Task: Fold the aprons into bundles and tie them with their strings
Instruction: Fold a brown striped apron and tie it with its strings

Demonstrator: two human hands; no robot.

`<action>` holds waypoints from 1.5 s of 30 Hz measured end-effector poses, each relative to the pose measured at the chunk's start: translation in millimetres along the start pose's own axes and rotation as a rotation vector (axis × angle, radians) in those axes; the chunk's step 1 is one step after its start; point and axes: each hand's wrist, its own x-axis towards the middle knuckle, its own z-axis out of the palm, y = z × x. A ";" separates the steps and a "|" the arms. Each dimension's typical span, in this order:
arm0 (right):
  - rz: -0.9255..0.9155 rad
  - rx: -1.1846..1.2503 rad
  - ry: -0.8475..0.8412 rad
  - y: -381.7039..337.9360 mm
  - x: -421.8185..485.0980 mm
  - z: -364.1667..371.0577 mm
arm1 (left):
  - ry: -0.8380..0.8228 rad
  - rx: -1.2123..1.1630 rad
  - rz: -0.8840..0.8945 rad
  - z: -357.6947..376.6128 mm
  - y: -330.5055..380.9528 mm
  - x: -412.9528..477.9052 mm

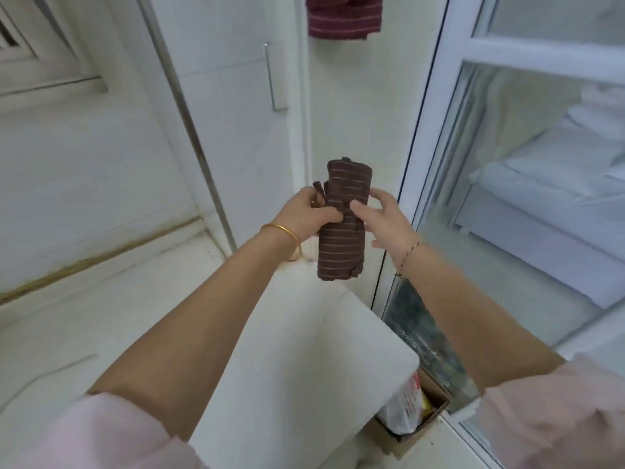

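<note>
Brown striped apron bundle (pixel 341 238) upright: left hand (pixel 309 213) grips middle with strings (pixel 318 192); right hand (pixel 385 220) touches it, fingers loose. Above, maroon cloth (pixel 343 16) hangs; below, white surface (pixel 304 340); rightward, glass door (pixel 514 170).

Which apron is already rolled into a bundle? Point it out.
The brown striped apron, gripped by the left hand; the maroon apron hangs loose, unrolled, at the top.

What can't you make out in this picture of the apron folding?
Head view: whether the brown striped apron bundle is tied; the left hand covers its middle.
Head view: the red striped apron, cut off by the top edge.
Head view: the plastic bag, contents too small and blurred.
</note>
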 end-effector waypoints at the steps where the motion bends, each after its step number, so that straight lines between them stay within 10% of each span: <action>1: -0.062 0.029 -0.012 -12.3 8.7 -21.6 | -0.020 -0.062 0.028 11.9 23.9 11.2; 9: -0.328 0.179 0.000 -100.6 54.7 -124.1 | -0.133 -0.241 0.151 44.3 170.1 43.9; 20: -0.474 0.367 -0.020 -188.6 108.7 -173.4 | 0.166 -0.263 0.257 60.2 292.7 82.6; 45: -0.763 0.074 0.314 -256.1 222.9 -142.2 | 0.550 0.351 0.470 42.0 303.8 160.5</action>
